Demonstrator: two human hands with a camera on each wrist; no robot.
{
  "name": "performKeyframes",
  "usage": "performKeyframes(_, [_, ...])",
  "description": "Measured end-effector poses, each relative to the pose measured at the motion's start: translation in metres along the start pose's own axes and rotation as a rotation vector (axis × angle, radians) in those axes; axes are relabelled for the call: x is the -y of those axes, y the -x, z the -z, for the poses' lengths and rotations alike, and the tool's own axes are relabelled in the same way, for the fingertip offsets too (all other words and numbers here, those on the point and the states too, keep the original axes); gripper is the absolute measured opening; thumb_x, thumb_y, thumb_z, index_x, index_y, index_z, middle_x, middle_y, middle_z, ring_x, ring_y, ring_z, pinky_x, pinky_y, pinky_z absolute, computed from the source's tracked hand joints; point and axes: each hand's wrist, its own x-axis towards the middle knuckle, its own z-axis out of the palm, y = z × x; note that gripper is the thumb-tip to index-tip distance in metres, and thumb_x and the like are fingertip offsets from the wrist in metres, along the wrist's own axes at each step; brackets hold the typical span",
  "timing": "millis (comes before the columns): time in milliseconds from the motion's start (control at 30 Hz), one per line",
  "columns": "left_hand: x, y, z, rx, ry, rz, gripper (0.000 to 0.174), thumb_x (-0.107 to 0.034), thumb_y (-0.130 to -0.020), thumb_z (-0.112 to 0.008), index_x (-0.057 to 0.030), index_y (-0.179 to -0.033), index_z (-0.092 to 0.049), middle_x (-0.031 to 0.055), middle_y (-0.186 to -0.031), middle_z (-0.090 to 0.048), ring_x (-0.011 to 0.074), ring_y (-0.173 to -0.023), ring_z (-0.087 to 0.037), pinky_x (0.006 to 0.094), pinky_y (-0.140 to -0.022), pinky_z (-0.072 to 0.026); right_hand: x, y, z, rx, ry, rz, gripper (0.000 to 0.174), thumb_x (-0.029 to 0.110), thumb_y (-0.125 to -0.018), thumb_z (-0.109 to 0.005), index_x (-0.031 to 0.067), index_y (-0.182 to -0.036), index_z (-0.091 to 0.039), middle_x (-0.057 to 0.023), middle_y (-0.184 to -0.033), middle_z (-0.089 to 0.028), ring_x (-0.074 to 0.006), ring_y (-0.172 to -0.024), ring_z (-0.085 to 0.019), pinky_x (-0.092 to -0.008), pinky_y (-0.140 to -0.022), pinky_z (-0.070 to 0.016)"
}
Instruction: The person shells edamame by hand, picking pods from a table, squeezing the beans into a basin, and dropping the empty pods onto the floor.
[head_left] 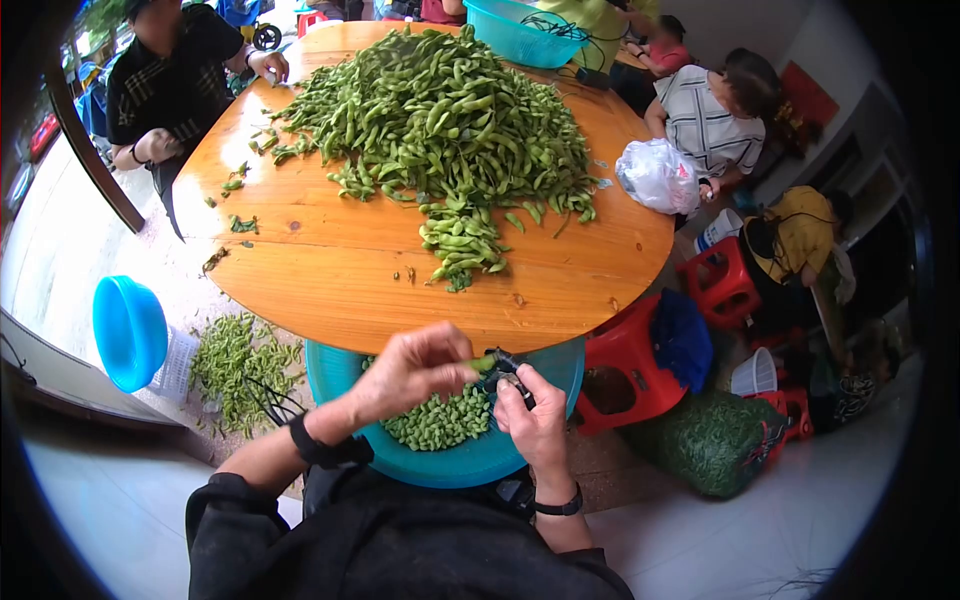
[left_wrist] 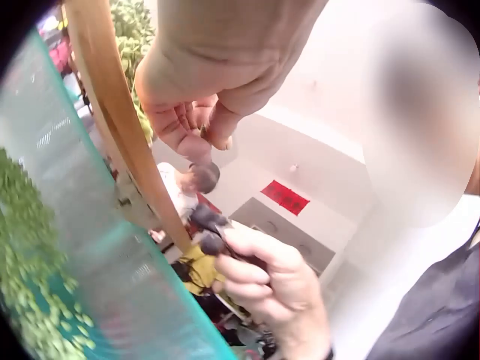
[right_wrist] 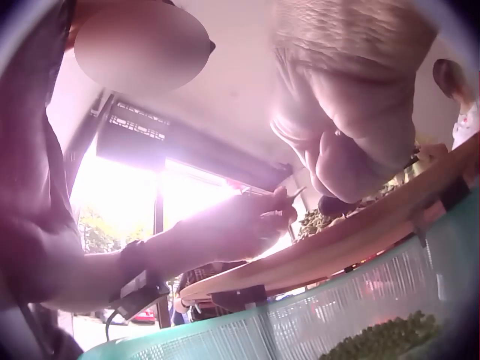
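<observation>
Teal round plastic basin [head_left: 455,476] sits under both hands, by the wooden tabletop [head_left: 330,290] near edge. Grip of the left hand [head_left: 410,372] pinches a green soybean pod [head_left: 482,362] above it; right hand [head_left: 535,420] is clamped on small dark scissors [head_left: 506,366]. Blades are so close to the fingertips [head_left: 460,370], one slip could nick them.

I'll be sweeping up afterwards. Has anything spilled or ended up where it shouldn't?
Yes: a heap of pods lies on the floor by the table, beside the blue bowl, not in any basin. Loose scraps dot the table.
</observation>
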Motion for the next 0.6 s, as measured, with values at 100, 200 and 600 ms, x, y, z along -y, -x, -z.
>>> performKeyframes(100, [0.021, 0.011, -0.018, -0.008, 0.044, 0.036, 0.014, -0.008, -0.09, -0.07, -0.0052, -0.091, -0.057, -0.0026, -0.076, -0.059, 0.0041, -0.066, -0.056, 0.0217, -0.058, -0.0472, 0.006, 0.004, 0.0, 0.144, -0.354, -0.115, 0.01, 0.005, -0.096, -0.056, -0.0021, -0.089, -0.057, 0.0025, -0.064, -0.048, -0.0032, -0.053, -0.043, -0.0234, -0.045, -0.0364])
performKeyframes(200, [0.028, 0.013, -0.024, -0.061, 0.041, 0.054, 0.016, -0.009, -0.09, -0.072, -0.0051, -0.09, -0.056, -0.004, -0.074, -0.057, 0.0024, -0.065, -0.052, 0.021, -0.056, -0.0446, -0.005, 0.01, 0.002, 0.14, -0.384, -0.131, 0.009, 0.004, -0.098, -0.054, -0.002, -0.092, -0.056, 0.0035, -0.065, -0.046, -0.0035, -0.053, -0.042, -0.0209, -0.045, -0.0346])
performKeyframes(600, [0.047, 0.026, -0.03, -0.142, 0.048, 0.057, 0.011, -0.008, -0.092, -0.068, -0.0025, -0.088, -0.06, 0.0003, -0.072, -0.061, 0.0049, -0.065, -0.057, 0.0218, -0.057, -0.0483, -0.015, 0.022, 0.001, 0.177, -0.357, -0.208, 0.009, 0.005, -0.096, -0.056, -0.0005, -0.089, -0.054, 0.0028, -0.067, -0.047, -0.0033, -0.055, -0.044, -0.0201, -0.047, -0.0348])
